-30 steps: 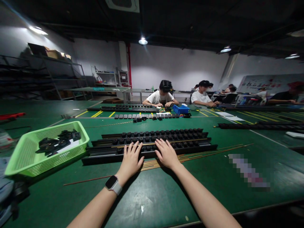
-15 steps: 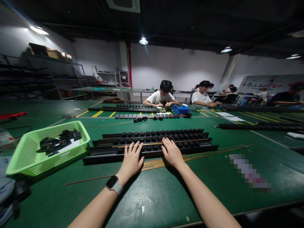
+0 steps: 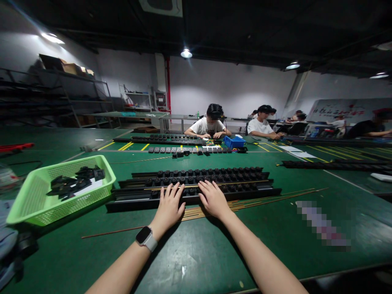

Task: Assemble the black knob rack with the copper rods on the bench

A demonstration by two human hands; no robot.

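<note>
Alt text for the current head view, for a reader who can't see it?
A person's left hand and right hand spread over black rails on a green table. Brass-coloured rods lie nearer the viewer; a light-green basket of black parts stands left.

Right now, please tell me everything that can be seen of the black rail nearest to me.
The nearest black rail is long, straight and channel-like, with a plain front wall; metal or plastic, I cannot tell. It lies slightly slanted on the green table, right end farther. Small black parts sit in a row inside. The left hand and right hand reach over it, fingers spread, hiding its middle; contact is unclear. Brass-coloured rods lie on its near side.
</note>
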